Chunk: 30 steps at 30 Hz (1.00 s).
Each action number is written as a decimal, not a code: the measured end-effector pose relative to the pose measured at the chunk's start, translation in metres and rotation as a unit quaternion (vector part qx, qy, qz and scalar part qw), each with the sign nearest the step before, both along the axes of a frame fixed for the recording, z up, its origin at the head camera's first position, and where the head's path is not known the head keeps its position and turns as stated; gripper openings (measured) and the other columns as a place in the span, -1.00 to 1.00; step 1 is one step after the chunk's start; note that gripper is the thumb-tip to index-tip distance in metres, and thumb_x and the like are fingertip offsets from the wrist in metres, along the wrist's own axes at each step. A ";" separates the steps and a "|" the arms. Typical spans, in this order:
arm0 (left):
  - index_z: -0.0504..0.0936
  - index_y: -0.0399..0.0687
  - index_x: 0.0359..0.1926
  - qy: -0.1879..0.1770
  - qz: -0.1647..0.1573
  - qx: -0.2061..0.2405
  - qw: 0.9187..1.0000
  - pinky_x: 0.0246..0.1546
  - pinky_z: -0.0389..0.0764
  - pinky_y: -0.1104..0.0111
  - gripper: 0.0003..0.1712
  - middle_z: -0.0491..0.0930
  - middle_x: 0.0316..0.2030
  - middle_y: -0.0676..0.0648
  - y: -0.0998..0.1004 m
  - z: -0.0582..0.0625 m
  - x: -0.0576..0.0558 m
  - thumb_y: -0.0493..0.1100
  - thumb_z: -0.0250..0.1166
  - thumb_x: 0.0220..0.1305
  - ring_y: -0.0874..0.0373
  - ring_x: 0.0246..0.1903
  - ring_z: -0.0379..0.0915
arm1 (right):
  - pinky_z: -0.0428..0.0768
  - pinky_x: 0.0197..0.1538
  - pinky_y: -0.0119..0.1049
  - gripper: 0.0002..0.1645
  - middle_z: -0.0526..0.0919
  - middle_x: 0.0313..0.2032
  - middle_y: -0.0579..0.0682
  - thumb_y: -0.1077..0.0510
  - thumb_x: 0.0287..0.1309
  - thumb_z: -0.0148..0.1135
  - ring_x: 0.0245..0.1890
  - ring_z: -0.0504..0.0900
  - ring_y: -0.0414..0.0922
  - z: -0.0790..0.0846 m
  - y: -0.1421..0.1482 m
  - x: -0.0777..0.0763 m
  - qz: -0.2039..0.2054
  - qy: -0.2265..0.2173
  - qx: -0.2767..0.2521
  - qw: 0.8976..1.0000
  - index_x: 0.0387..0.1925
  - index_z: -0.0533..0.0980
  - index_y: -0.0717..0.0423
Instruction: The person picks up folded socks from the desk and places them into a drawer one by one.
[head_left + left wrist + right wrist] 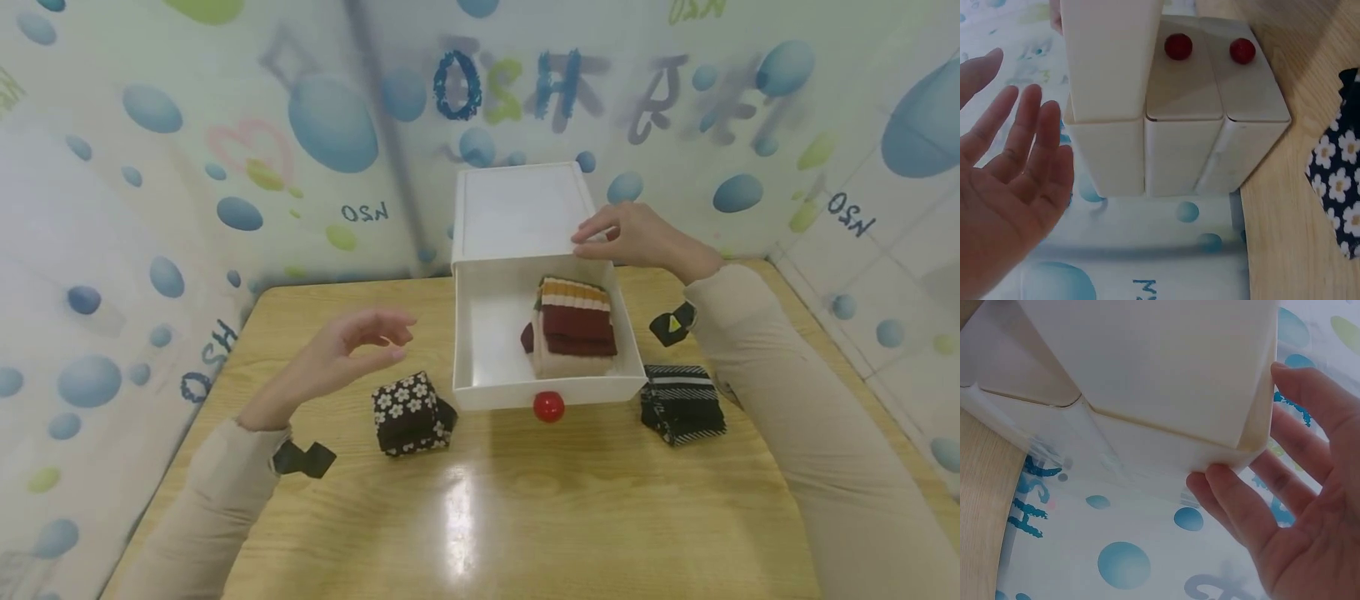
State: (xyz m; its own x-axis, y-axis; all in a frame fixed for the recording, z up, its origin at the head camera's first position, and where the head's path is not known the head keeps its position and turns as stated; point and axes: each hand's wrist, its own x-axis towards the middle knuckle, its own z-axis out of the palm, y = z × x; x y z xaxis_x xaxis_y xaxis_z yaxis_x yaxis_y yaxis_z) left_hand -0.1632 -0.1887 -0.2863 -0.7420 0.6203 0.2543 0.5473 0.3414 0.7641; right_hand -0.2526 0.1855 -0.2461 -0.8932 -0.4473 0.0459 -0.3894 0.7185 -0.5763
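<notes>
A white drawer unit (pixel 525 208) stands on the table with its top drawer (pixel 498 396) pulled out. Folded socks (pixel 577 329) in maroon, beige and mustard lie stacked in the drawer's right half. My right hand (pixel 637 235) touches the unit's upper right edge. In the right wrist view, its fingertips (pixel 1221 472) rest at the unit's corner, the thumb beside the drawer wall. To the left of the drawer, my left hand (pixel 348 350) hovers with relaxed fingers and holds nothing. Black flowered folded socks (pixel 408 412) lie on the table below it.
Black striped folded socks (pixel 681 404) sit right of the drawer, under my right forearm. A red knob (pixel 549 407) is on the open drawer's front. Two closed drawers (pixel 1185 81) are stacked below it. Bubble-patterned walls (pixel 330 125) enclose the table (pixel 525 508).
</notes>
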 end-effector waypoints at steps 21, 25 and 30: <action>0.31 -0.19 0.15 -0.144 0.053 -0.037 0.987 0.00 0.36 0.05 -0.49 0.40 0.01 -0.23 -0.040 -0.085 -0.026 -0.20 0.18 0.18 -0.20 0.02 0.28 | 0.39 0.03 -0.03 -0.61 0.44 0.02 0.22 0.08 0.08 0.18 -0.01 0.40 0.14 0.001 0.000 0.002 0.002 0.001 -0.005 1.000 -0.10 0.53 0.25; 0.30 -0.12 0.18 -0.154 0.066 -0.028 0.985 0.02 0.33 0.02 -0.45 0.34 0.08 -0.24 -0.046 -0.097 -0.026 -0.14 0.19 0.17 -0.22 0.08 0.21 | 0.39 0.02 -0.02 -0.60 0.44 0.02 0.21 0.07 0.07 0.19 -0.01 0.40 0.15 0.000 0.001 0.001 -0.004 -0.003 -0.003 1.000 -0.10 0.53 0.25; 0.27 -0.13 0.20 -0.169 0.080 -0.030 0.982 0.04 0.29 0.00 -0.43 0.26 0.13 -0.30 -0.052 -0.110 -0.026 -0.16 0.19 0.17 -0.19 0.11 0.17 | 0.41 0.01 -0.01 -0.58 0.43 0.03 0.20 0.04 0.07 0.19 -0.01 0.40 0.16 -0.001 0.001 0.001 -0.009 -0.008 -0.004 1.000 -0.09 0.53 0.23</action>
